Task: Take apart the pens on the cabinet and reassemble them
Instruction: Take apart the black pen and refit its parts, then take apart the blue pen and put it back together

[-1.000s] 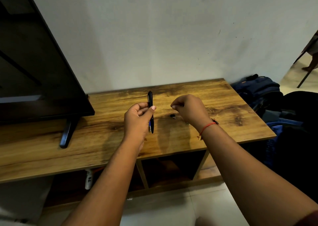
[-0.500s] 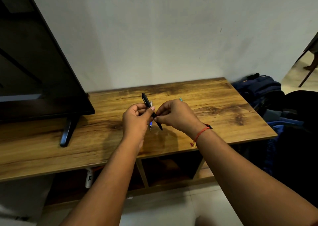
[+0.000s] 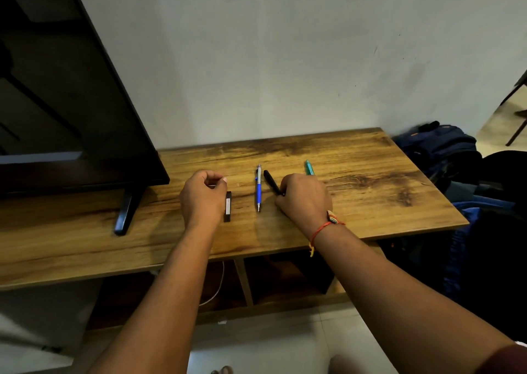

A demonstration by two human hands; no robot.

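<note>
A pale wall (image 3: 285, 60) is filling the upper half of the frame. A dark television (image 3: 71, 102) is taking up the upper left, standing on a black foot (image 3: 125, 211) that is resting on the wooden cabinet (image 3: 370, 197). The cabinet top is running across the middle of the frame, with open compartments showing under it at lower centre. Dark blue bags (image 3: 439, 148) are lying heaped at the right edge, beside the cabinet's end.

Two bare forearms are reaching up from the bottom edge to the centre of the cabinet top. The left hand (image 3: 204, 194) is hovering or resting left of centre, its fingers curling inward and its thumb tip meeting the forefinger; whether anything small is being pinched there cannot be told. The right hand (image 3: 305, 199) is sitting just right of centre, its fingers curling round the lower end of a black pen (image 3: 271, 181), which is lying tilted on the wood with its free end pointing toward the upper left.

A blue pen (image 3: 258, 191) is lying nearly upright in the frame just left of the black pen, between the two hands, tip toward the viewer. A teal pen (image 3: 308, 168) is poking out behind the right hand, mostly hidden by it. A small black block with a pale label (image 3: 227, 207) is lying just beside the left hand. A red thread bracelet (image 3: 322, 228) is circling the right wrist.
</note>
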